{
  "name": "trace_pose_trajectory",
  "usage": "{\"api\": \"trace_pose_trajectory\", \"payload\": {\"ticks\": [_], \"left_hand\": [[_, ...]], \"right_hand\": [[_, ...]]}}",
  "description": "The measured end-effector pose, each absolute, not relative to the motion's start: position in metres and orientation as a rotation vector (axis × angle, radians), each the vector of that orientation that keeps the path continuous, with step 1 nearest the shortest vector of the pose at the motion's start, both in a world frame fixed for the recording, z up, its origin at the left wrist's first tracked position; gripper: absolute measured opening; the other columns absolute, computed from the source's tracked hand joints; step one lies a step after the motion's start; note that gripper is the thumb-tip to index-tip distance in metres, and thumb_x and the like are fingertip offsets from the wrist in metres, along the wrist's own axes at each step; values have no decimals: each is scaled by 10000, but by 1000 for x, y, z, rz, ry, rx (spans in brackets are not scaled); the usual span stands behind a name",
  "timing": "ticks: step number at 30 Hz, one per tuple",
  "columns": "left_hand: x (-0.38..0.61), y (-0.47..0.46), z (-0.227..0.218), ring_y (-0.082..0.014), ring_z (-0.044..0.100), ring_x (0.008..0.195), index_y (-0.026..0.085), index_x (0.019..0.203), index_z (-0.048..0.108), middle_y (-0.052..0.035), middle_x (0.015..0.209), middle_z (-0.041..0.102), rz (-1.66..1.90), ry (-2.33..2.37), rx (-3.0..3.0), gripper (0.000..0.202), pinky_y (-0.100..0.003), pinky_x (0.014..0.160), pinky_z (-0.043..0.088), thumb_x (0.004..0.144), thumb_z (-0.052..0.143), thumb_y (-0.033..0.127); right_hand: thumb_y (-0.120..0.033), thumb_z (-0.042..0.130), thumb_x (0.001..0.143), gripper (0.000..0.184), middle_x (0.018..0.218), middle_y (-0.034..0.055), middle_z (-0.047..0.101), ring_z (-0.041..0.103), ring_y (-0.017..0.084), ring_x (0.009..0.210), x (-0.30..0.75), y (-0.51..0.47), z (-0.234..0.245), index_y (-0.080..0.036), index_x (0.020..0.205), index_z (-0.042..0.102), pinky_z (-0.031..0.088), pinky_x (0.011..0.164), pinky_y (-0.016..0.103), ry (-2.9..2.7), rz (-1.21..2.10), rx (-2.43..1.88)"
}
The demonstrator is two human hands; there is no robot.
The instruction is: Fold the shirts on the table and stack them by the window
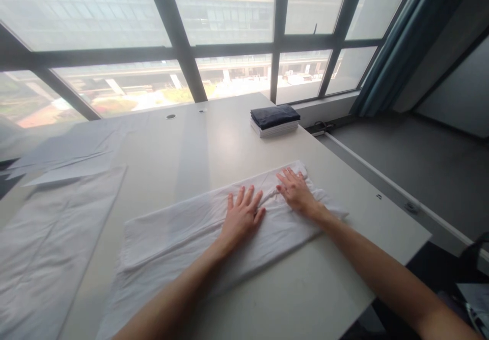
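Note:
A white cloth garment (171,233), folded into a long strip with wrinkles and a lengthwise crease, lies slantwise across the white table. My left hand (242,215) rests flat on its middle, fingers spread. Further right, my right hand (295,189) presses on the cloth close to its far right end, with the fingers apart and the palm down. Neither hand grips the fabric. The garment's right end is bunched near my right wrist, and my left forearm covers part of its near side.
Beyond my hands, a dark folded cloth (275,116) tops a stack of white folded pieces (275,130). More white cloth (42,243) lies flat at the left. The table (237,144) stands against large windows (229,8); its right edge drops to a grey floor (420,161).

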State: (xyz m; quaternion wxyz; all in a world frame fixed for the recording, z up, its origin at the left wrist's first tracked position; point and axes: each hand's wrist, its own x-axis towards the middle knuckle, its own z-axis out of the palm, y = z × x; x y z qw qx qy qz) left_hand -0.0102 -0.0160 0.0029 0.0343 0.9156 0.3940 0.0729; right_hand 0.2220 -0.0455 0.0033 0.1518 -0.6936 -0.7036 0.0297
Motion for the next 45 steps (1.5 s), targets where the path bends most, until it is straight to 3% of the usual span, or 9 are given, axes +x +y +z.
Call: {"api": "trace_pose_trajectory", "payload": {"ticks": [3,7,16,22,28,34,39,45], "left_hand": [[-10,-16,1,-354,212,1527,307,1529,424,-66,1639,320,246,1204,2820,534,-669,1183,199,1034,393,504],[-9,-16,0,-357,226,1521,284,1530,422,-81,1631,337,256,1203,2814,533,-676,1180,198,1036,403,482],[-10,-15,1,-356,235,1519,308,1543,401,-77,1628,344,264,1200,2805,548,-676,1179,196,1026,430,488],[-9,-15,2,-350,227,1522,309,1519,444,-68,1631,338,237,1208,2813,526,-664,1184,194,1029,404,498],[-9,-15,4,-346,204,1529,306,1530,425,-64,1641,316,200,1211,2803,533,-658,1190,180,1037,374,502],[-9,-15,5,-342,195,1532,308,1536,413,-61,1645,308,193,1213,2805,537,-656,1194,165,1038,369,502],[-9,-15,4,-347,215,1526,305,1527,427,-69,1637,326,218,1210,2810,531,-665,1186,178,1036,379,502],[-9,-14,2,-358,234,1518,305,1513,447,-79,1625,350,261,1196,2801,520,-675,1179,187,1027,412,486]], "right_hand": [[-406,329,1060,525,1657,134,256,145,293,1548,202,-52,8,-201,1538,403,120,1207,626,-2154,110,-1815],[-372,334,1059,542,1641,137,291,206,263,1536,183,-54,3,-183,1567,348,109,1225,590,-2311,186,-1685],[-366,341,1052,530,1620,132,342,263,250,1518,189,-51,-5,-167,1539,404,156,1233,539,-2265,181,-1750],[-377,314,1059,535,1608,178,352,267,294,1513,213,-46,-5,-116,1508,444,163,1221,564,-2116,119,-1936],[-331,332,1043,515,1563,197,426,328,287,1487,238,-42,-5,-87,1464,499,214,1220,499,-1919,101,-2005],[-334,324,1047,514,1601,153,379,255,251,1520,229,-44,1,-123,1494,467,184,1233,494,-1929,85,-1851],[-384,353,1053,533,1617,188,330,246,296,1521,221,-47,-3,-130,1513,441,174,1220,547,-2117,137,-1896],[-412,324,1061,537,1619,175,333,253,277,1520,222,-46,-5,-144,1512,442,175,1223,530,-2137,131,-1924]]}}
